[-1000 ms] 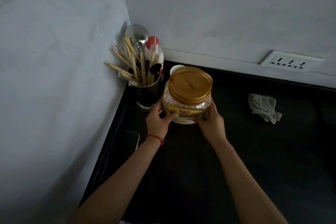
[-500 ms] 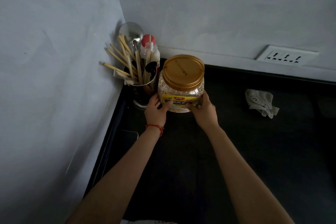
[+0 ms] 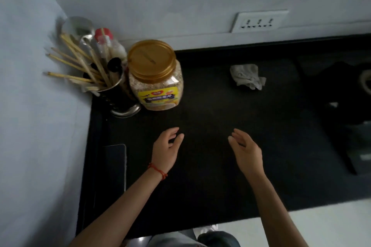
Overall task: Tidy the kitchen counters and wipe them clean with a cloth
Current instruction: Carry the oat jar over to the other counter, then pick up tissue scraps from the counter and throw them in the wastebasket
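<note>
A clear plastic jar of oats (image 3: pixel 155 78) with a gold lid and yellow label stands upright at the back left of the black counter (image 3: pixel 210 166), touching the utensil holder (image 3: pixel 112 90). A crumpled white cloth (image 3: pixel 247 77) lies on the counter to the jar's right, near the back wall. My left hand (image 3: pixel 165 149) and my right hand (image 3: pixel 245 151) hover over the counter in front of the jar, apart from it, fingers spread, holding nothing.
The utensil holder in the corner holds chopsticks, a ladle and a red-capped bottle. A dark phone (image 3: pixel 114 166) lies flat at the counter's left edge. A wall socket (image 3: pixel 260 21) sits above the counter. Dark objects (image 3: pixel 345 94) crowd the right side. The counter's front edge runs below my arms.
Both hands have let go of the oats jar and pulled back toward me. The jar now stands next to the utensil holder. My view has tilted down and right.
</note>
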### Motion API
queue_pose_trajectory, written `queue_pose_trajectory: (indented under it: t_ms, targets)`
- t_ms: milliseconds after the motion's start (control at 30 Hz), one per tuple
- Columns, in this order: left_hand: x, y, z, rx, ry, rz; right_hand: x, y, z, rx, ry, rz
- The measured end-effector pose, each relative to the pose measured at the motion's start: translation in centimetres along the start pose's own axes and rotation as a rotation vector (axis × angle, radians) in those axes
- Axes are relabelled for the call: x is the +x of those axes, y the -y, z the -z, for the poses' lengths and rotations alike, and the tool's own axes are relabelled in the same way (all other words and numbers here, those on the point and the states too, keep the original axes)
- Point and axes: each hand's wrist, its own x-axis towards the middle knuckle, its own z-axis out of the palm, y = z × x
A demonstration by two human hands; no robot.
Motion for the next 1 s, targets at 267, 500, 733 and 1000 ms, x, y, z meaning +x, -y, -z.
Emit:
queue_pose_trajectory:
  t_ms: [267,500,733,1000]
  targets:
    - [-4.4,-2.6,-5.8,0.101,0.177,-0.066,-7.8,-12.2,10.3,0.228,-0.419,-0.178]
    - [-12.0,-6.8,-17.9,0.139,0.402,-0.225,-14.4,-25.5,17.6,0.546,-0.557,-0.333]
    - [-20.6,-6.6,-34.1,0.3,0.748,-0.25,-23.0,-38.4,22.6,0.759,-0.672,-0.57]
    - [-23.6,-6.7,-45.2,0.427,0.882,0.082,-27.4,-46.8,27.1,0.975,-0.82,-0.75]
